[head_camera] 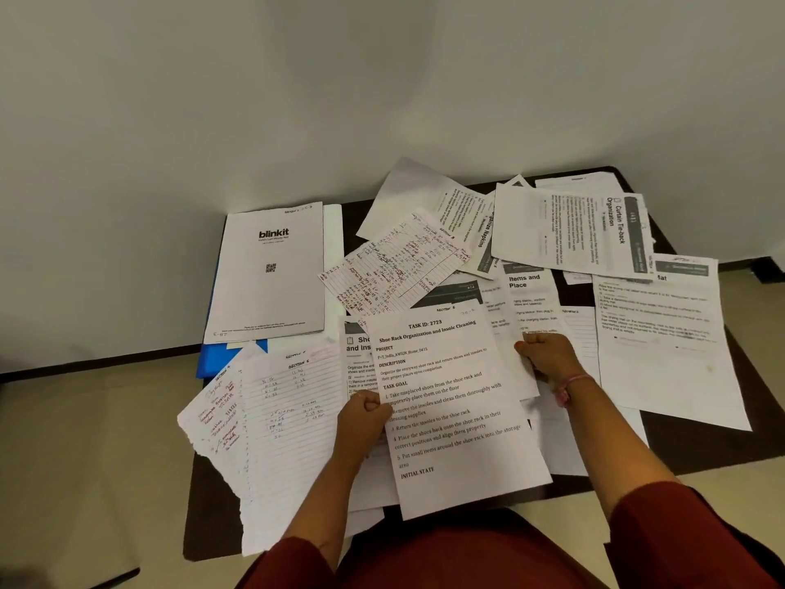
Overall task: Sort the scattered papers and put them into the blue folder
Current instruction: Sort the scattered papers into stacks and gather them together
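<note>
A printed sheet headed "TASK ID: 2723" [450, 401] is held over the table's front middle. My left hand [365, 414] grips its left edge and my right hand [548, 354] grips its right edge. The blue folder [218, 354] lies at the left, mostly covered by a white "blinkit" sheet [269, 274]; only a blue corner shows. Lined handwritten pages [280, 423] lie at the front left. More printed and handwritten sheets [399, 265] are scattered over the middle and right.
The dark table [204, 533] stands against a pale wall. Its front edge is close to my body. Printed pages [667, 333] overhang the right side, and a "Curtain Tie-back" sheet [569, 227] lies at the back right. Beige floor shows at both sides.
</note>
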